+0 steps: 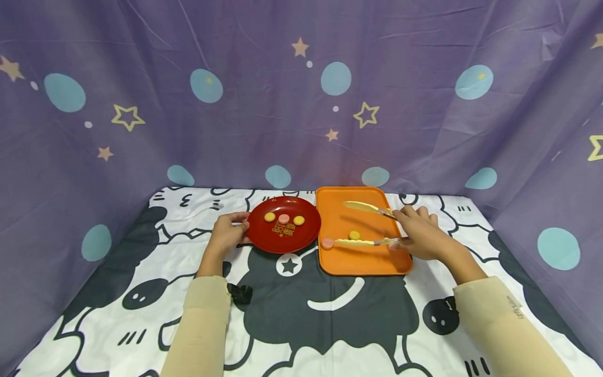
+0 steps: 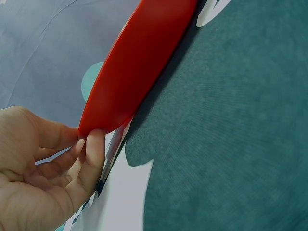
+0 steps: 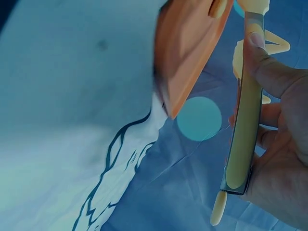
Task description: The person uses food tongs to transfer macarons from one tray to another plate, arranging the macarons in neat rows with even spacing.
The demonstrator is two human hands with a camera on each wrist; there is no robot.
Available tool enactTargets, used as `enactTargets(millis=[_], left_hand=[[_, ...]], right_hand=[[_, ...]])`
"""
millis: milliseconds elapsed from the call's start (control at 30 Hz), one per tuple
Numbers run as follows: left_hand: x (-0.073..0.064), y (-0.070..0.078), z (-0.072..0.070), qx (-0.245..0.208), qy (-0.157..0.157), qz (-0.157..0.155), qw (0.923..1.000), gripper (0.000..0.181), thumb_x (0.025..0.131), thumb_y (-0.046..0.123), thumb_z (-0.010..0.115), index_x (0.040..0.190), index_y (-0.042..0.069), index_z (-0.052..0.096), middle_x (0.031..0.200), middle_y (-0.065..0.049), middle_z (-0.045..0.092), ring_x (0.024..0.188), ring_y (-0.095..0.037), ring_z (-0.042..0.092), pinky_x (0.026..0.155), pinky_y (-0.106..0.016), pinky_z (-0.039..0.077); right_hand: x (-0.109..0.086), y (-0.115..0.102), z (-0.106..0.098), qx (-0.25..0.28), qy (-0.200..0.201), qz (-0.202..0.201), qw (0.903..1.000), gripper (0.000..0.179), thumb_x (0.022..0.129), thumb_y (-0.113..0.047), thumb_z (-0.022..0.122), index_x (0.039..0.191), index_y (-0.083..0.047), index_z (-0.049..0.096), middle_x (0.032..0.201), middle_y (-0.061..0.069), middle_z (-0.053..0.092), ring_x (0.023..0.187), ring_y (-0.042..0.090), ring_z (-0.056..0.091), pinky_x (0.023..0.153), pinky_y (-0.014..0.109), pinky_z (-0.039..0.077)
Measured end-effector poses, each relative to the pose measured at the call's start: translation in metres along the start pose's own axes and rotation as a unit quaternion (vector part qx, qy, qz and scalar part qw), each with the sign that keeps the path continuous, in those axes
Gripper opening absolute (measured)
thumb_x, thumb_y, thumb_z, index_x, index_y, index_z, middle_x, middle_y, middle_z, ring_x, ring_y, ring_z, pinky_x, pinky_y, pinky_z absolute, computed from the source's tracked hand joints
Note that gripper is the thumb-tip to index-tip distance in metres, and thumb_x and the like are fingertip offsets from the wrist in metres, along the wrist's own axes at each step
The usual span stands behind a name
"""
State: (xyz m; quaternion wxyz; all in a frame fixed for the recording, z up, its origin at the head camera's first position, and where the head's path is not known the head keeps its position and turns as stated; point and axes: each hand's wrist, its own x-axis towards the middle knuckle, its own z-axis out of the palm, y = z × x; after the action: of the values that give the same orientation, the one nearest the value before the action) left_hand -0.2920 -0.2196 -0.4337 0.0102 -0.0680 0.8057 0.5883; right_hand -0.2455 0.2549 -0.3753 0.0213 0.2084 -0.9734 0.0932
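My left hand (image 1: 226, 234) pinches the left rim of a red plate (image 1: 261, 234), also plain in the left wrist view. Two yellow round pieces and a pink round piece (image 1: 283, 219) lie on the plate in a row. In my right hand (image 1: 424, 234) I grip a pair of yellow-and-metal tongs (image 3: 243, 134), their arms spread over an orange tray (image 1: 365, 265). On the tray are another pink round piece (image 1: 327, 243), close by the tip of the nearer tong arm, and a yellow round piece (image 1: 354, 235) between the two arms. Nothing is caught between the tong tips.
Plate and tray sit side by side at the back of a table covered with a black-and-white cartoon cloth (image 1: 292, 314). Behind them hangs a purple curtain (image 1: 264, 141) with stars and blue spots. A small black object (image 1: 240, 294) shows at my left cuff.
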Motion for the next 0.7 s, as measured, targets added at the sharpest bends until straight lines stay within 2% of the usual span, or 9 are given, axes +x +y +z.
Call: enactTargets(millis=[367, 700], left_hand=[[0.0, 0.0, 0.0, -0.003, -0.003, -0.004, 1.0, 0.037, 0.104, 0.003, 0.053, 0.14, -0.001, 0.058, 0.131, -0.021, 0.055, 0.069, -0.013, 0.067, 0.066, -0.026, 0.062], [0.0, 0.001, 0.0, 0.015, 0.005, -0.007, 0.9999, 0.037, 0.103, 0.004, 0.054, 0.14, 0.001, 0.059, 0.131, -0.019, 0.056, 0.07, -0.013, 0.065, 0.064, -0.025, 0.061]], right_hand=[[-0.017, 0.023, 0.005, 0.017, -0.003, -0.003, 0.9999, 0.073, 0.085, -0.038, 0.084, 0.143, -0.005, 0.056, 0.131, 0.016, 0.055, 0.101, 0.036, 0.043, 0.07, 0.04, 0.027], [-0.024, 0.031, 0.01, 0.023, -0.006, -0.019, 0.9995, 0.062, 0.089, -0.033, 0.08, 0.138, -0.002, 0.061, 0.129, 0.019, 0.058, 0.101, 0.036, 0.047, 0.07, 0.04, 0.029]])
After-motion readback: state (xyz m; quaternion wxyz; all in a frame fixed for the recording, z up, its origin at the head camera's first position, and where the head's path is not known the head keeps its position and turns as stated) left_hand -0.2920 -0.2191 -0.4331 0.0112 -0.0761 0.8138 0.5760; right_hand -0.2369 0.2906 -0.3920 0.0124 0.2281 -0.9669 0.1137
